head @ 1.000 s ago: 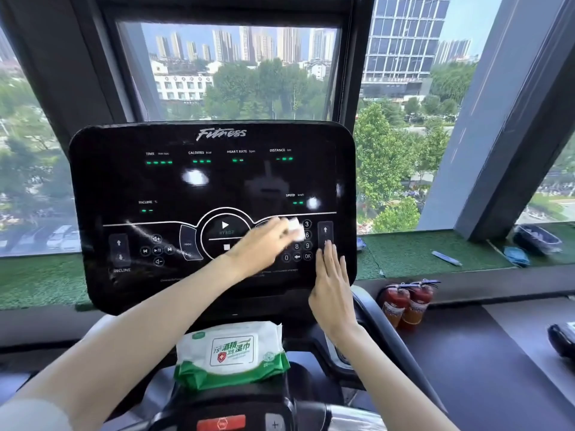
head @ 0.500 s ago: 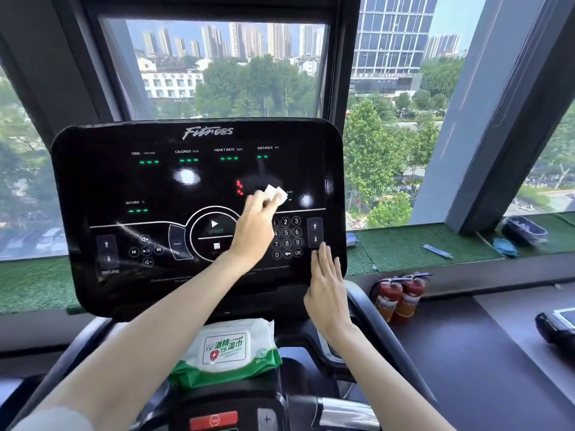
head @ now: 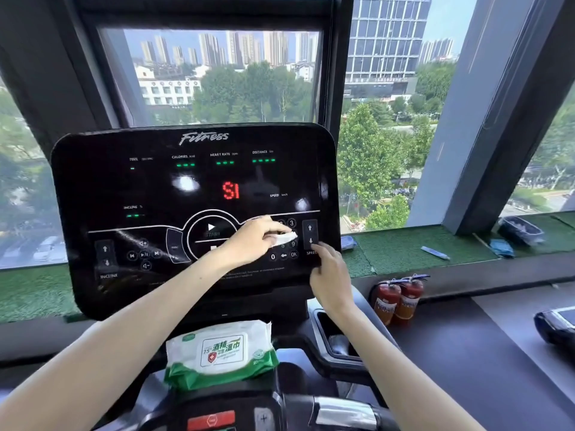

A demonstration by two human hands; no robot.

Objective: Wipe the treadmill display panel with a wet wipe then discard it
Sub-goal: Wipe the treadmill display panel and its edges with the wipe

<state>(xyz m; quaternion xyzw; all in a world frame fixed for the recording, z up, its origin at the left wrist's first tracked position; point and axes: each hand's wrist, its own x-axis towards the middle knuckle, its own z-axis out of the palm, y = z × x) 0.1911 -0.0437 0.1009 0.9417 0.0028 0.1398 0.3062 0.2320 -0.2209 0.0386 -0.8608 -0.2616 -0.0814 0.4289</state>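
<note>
White wet wipe [head: 284, 237] is pinched in closed left hand [head: 252, 241] fingers, pressed at display panel [head: 93, 188] four o'clock. Right hand [head: 329, 275], empty, fingers extended, is braced there. Wiping underway; discarding remains.

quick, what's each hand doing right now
Left hand: closed on the crumpled white wet wipe, over the keypad.
Right hand: open, fingertips on the glossy black display panel.

wipe pack [head: 219, 353] below display panel [head: 124, 188], extinguishers [head: 398, 301] at right
</note>
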